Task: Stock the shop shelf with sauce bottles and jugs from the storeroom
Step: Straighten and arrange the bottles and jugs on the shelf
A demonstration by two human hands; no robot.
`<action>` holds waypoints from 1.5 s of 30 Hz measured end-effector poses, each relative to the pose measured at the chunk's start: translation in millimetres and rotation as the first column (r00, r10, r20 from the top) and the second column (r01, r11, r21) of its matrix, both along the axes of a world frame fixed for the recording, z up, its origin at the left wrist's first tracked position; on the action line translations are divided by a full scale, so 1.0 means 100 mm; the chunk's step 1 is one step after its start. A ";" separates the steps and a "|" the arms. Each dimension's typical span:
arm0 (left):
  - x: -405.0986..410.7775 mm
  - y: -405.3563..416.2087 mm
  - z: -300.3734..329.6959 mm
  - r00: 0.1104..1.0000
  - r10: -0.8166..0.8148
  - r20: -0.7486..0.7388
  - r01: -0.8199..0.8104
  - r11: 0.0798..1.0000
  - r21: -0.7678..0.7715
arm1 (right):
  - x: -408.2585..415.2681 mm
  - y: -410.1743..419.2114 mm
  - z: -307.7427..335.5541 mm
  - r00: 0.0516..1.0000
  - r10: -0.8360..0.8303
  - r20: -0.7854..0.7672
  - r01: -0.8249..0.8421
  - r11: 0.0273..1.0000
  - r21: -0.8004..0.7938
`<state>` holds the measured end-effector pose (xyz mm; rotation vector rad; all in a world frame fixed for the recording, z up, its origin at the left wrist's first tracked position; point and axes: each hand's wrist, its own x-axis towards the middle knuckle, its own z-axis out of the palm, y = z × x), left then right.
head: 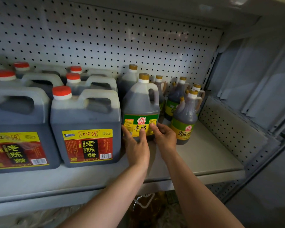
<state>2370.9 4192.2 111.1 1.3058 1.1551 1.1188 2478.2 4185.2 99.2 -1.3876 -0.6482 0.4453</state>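
Note:
A dark vinegar jug [141, 104] with a gold cap and a green-and-yellow label stands upright on the grey shelf [204, 155]. My left hand [136, 145] presses against its lower left side with straight fingers. From the right, my right hand [163, 135] touches the label, fingers lying across it. A second gold-capped jug [130, 76] stands behind it.
Several big red-capped jugs [85, 122] with red-and-yellow labels fill the shelf's left side, tight against the held jug. Several smaller gold-capped bottles [184, 116] stand to the right. Pegboard [105, 38] backs the shelf. Bare shelf lies front right. A lower shelf holds yellowish bottles [148, 206].

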 end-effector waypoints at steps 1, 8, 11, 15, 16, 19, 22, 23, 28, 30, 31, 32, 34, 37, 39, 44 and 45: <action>0.00 0.03 0.00 1.000 0.005 -0.012 -0.005 1.000 -0.002 | 0.00 0.02 0.00 1.000 0.003 0.005 -0.003 1.000 0.000; -0.05 0.20 0.02 0.998 -0.025 -0.056 0.024 1.000 -0.009 | 0.00 0.23 0.02 1.000 0.000 -0.003 0.000 1.000 -0.030; -0.03 0.25 0.01 0.998 -0.036 -0.054 0.035 0.999 -0.008 | 0.03 0.28 0.01 1.000 -0.001 -0.008 0.001 0.999 -0.041; -0.01 0.30 0.00 0.999 -0.039 -0.036 0.039 0.999 0.008 | 0.05 0.32 0.01 1.000 0.006 0.003 -0.005 0.999 -0.035; 0.00 0.31 0.00 0.999 -0.035 -0.032 0.036 0.999 0.010 | 0.06 0.33 0.01 1.000 0.008 0.007 -0.008 0.999 -0.031; 0.04 0.34 -0.01 0.998 -0.017 -0.059 0.018 1.000 0.013 | 0.08 0.34 0.00 1.000 0.013 0.016 -0.013 0.999 -0.031; 0.06 0.34 -0.01 0.998 -0.016 -0.067 0.017 1.000 0.011 | 0.09 0.34 -0.02 1.000 0.014 0.013 -0.013 0.999 -0.043; 0.06 0.33 -0.01 0.998 -0.013 -0.066 0.014 1.000 0.015 | 0.09 0.34 -0.03 1.000 0.010 0.013 -0.009 0.999 -0.044; 0.03 0.32 -0.04 0.999 -0.010 -0.052 0.010 1.000 0.004 | 0.07 0.34 -0.04 1.000 -0.017 0.020 0.018 0.999 -0.044; 0.01 0.32 -0.06 0.999 -0.007 -0.054 0.008 1.000 0.013 | 0.07 0.33 -0.04 0.999 -0.020 0.028 0.022 0.998 -0.052; 0.00 0.32 -0.07 0.998 -0.008 -0.055 0.009 1.000 0.017 | 0.07 0.33 -0.04 0.999 -0.020 0.038 0.022 0.998 -0.057; 0.00 0.32 -0.07 0.998 -0.010 -0.056 0.011 1.000 0.018 | 0.07 0.32 -0.04 0.999 -0.021 0.047 0.024 0.998 -0.063; -0.01 0.31 -0.05 0.998 -0.018 -0.059 0.019 1.000 0.013 | 0.06 0.31 -0.03 0.999 -0.018 0.051 0.022 0.997 -0.068; -0.03 0.26 -0.01 0.997 -0.032 -0.076 0.034 0.999 0.033 | 0.03 0.30 -0.01 1.000 -0.014 0.027 0.015 0.998 -0.063; -0.04 0.26 0.00 0.997 -0.029 -0.071 0.032 0.998 0.046 | -0.02 0.30 -0.01 0.997 -0.054 0.059 0.057 0.997 -0.050; -0.06 0.21 0.09 0.999 -0.007 -0.048 0.011 0.998 0.070 | -0.06 0.25 0.01 0.992 -0.030 0.126 0.030 1.000 0.002; -0.06 0.18 0.13 0.999 -0.004 -0.047 0.009 0.994 0.110 | -0.06 0.24 0.01 0.992 -0.005 0.129 0.005 1.000 0.001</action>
